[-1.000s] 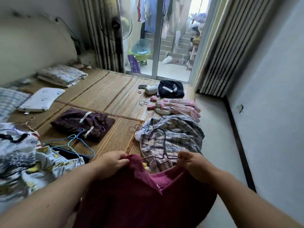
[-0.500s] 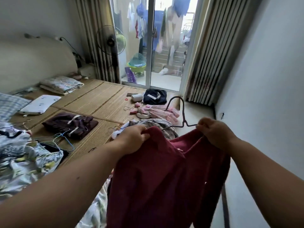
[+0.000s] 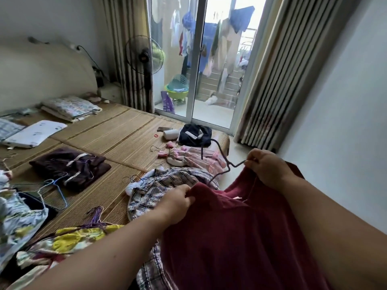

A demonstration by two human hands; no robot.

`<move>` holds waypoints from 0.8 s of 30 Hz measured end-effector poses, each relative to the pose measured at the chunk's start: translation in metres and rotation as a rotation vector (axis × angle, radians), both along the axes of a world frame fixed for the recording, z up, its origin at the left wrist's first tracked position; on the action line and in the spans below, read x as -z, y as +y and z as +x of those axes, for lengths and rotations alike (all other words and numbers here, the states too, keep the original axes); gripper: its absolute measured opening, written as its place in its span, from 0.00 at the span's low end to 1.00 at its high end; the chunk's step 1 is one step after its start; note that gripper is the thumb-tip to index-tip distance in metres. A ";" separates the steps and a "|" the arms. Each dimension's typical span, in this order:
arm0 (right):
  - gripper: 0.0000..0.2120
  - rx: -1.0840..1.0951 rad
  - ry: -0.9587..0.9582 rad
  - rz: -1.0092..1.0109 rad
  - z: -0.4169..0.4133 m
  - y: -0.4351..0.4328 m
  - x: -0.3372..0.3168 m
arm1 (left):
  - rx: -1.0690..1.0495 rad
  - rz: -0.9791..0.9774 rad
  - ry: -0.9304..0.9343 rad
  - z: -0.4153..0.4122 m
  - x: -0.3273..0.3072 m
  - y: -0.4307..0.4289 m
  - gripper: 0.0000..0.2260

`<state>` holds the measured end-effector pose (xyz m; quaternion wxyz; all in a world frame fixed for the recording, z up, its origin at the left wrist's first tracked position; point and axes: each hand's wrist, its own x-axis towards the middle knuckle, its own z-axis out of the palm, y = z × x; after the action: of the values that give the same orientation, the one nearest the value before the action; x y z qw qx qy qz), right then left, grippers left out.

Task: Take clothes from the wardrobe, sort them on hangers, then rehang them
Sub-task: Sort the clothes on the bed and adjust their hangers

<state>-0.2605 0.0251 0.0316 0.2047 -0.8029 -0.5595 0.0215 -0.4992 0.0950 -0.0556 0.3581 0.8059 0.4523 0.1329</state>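
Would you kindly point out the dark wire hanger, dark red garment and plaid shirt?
dark wire hanger [image 3: 228, 164]: head view, neck.
dark red garment [image 3: 240, 237]: head view, front.
plaid shirt [image 3: 167, 183]: head view, middle.

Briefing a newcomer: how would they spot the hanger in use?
Below the glass door, find the maroon garment held up. The dark hanger juts from its top, pinched by the right hand; unlike the blue hanger on the mat, it is lifted.
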 end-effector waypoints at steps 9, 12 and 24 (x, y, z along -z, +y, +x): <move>0.04 -0.096 0.056 -0.087 0.050 0.180 0.065 | -0.150 -0.107 0.100 0.038 0.044 0.154 0.06; 0.05 -0.154 0.085 -0.140 0.052 0.230 0.080 | -0.206 -0.117 0.144 0.039 0.054 0.191 0.07; 0.05 -0.603 0.174 -0.275 0.031 0.465 0.177 | -0.704 -0.206 0.232 0.035 0.113 0.315 0.16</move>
<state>-0.2297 0.4903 -0.1449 0.1260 -0.6167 -0.7439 0.2246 -0.4646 0.4096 -0.1682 0.3158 0.5708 0.7499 0.1096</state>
